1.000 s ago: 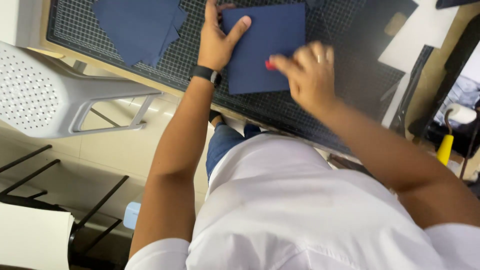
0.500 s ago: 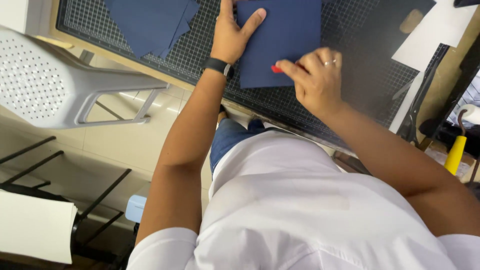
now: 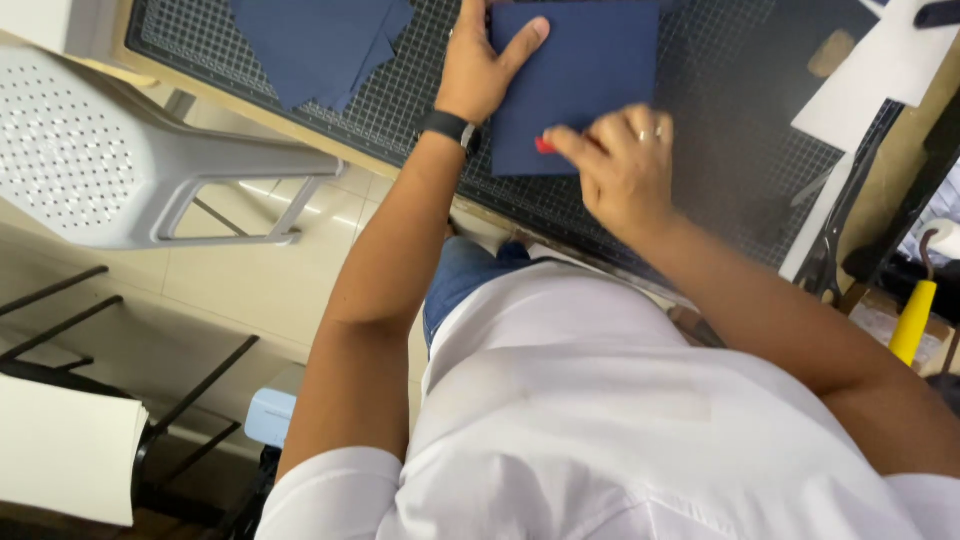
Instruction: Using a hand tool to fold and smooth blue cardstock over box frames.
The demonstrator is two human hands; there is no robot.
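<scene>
1. One dark blue card (image 3: 580, 70) lies flat on the gridded cutting mat (image 3: 720, 130), close to the near edge of the desk (image 3: 300, 135).
2. The left hand (image 3: 480, 65) lies open on the card's left side, palm down, thumb stretched across the blue.
3. The right hand (image 3: 620, 165) is closed round one small red tool (image 3: 544, 146), whose tip touches the card near its lower edge.
4. One loose pile of dark blue sheets (image 3: 320, 40) sits toward the mat's far left; the sheets overlap, so their count cannot be told.
5. One white perforated chair (image 3: 90, 150) stands beside the desk's left end.
6. One yellow handle (image 3: 912, 320) shows at the right.
</scene>
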